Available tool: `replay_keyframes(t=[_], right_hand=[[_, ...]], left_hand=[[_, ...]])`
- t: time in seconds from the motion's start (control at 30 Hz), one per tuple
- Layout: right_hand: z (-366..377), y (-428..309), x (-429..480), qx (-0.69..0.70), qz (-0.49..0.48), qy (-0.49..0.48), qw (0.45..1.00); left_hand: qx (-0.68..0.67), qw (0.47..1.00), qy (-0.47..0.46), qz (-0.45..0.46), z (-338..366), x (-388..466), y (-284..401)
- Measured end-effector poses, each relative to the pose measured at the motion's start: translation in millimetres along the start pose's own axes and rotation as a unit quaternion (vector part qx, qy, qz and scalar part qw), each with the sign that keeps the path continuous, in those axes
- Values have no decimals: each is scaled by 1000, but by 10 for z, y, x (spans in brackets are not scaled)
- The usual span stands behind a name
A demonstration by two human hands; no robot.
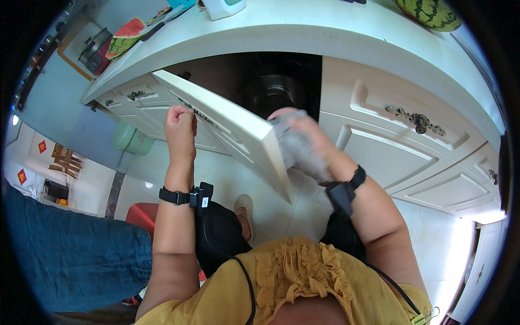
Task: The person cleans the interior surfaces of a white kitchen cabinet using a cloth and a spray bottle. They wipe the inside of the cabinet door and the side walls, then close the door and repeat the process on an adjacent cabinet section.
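A cream cabinet door (239, 134) with a raised panel stands swung out from the counter. My left hand (181, 122) is curled at its ornate metal handle (199, 113), fingers closed on it. In my right hand (310, 132) is a grey cloth (298, 146), blurred, which hangs against the free edge of the door. Behind the door, the dark cabinet interior (219, 77) holds a round metal pot (278, 87), its lower part hard to make out.
Above runs a white countertop (284, 28) with a cut watermelon (126, 38), a knife (153, 31) and a whole watermelon (432, 14). Closed cabinet fronts (390, 150) flank the opening. A green bin (134, 138) stands on the tiled floor. At left is another person's blue clothing (77, 248), near a red stool (140, 215).
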State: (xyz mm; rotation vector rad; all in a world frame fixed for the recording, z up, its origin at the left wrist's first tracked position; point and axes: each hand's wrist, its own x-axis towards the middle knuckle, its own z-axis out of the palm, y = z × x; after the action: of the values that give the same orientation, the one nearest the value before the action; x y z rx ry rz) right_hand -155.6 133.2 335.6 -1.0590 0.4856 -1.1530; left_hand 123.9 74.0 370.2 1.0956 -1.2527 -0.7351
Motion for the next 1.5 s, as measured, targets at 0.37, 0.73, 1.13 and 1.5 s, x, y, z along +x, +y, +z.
replay_keyframes(t=[0.37, 0.73, 1.13, 1.5], right_hand=[[484, 528, 150, -134, -12, -132, 982], [1150, 998, 28, -251, -176, -142, 941], [1361, 666, 2, -229, -150, -20, 962], [2131, -72, 192, -318, -547, -274, 724]], left_hand=[[72, 997, 26, -29, -461, -489, -188], [104, 991, -7, 84, -656, -1875, -135], [199, 955, 198, 99, -507, -2031, 259], [205, 939, 141, 237, -330, -1978, 387]])
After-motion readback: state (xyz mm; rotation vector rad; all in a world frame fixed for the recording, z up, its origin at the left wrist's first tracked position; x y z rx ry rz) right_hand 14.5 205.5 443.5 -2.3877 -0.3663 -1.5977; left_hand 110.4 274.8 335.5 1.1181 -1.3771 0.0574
